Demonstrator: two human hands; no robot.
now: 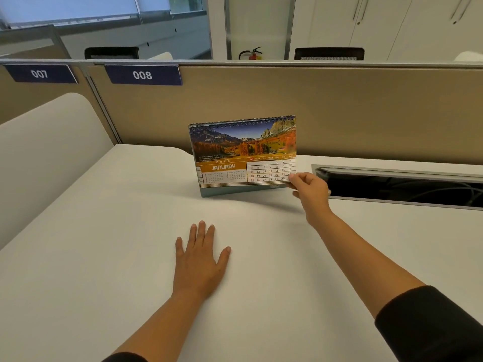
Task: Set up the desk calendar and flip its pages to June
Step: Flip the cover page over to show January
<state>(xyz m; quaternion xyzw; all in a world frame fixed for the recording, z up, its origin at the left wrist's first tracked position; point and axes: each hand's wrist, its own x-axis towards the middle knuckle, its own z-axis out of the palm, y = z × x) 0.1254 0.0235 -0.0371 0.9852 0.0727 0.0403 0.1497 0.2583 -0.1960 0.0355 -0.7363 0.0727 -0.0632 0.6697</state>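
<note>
**One calendar standing on January, one hand pinching its page corner**

One spiral-bound desk calendar is standing upright on the white worktop, near the far edge and just in front of the beige partition. Its long axis is running left to right, roughly parallel to the partition, with the wire binding along the top edge. Its printed face is pointing toward the person, tilting slightly back, and is showing the JANUARY page under an autumn mountain photo.

Two hands are showing. The right hand is reaching forward and is pinching the lower right corner of the front page between thumb and fingers, so it is grasping the calendar there. The left hand is lying flat on the worktop, palm down, fingers spread and released, well apart from the calendar and holding nothing. Two dark sleeves are showing at the lower edge, one on each arm.

One open cable tray is sitting recessed in the worktop to the right of the calendar. Two number plates, 007 and 008, are hanging on the partition. One fire extinguisher is standing beyond it.
</note>
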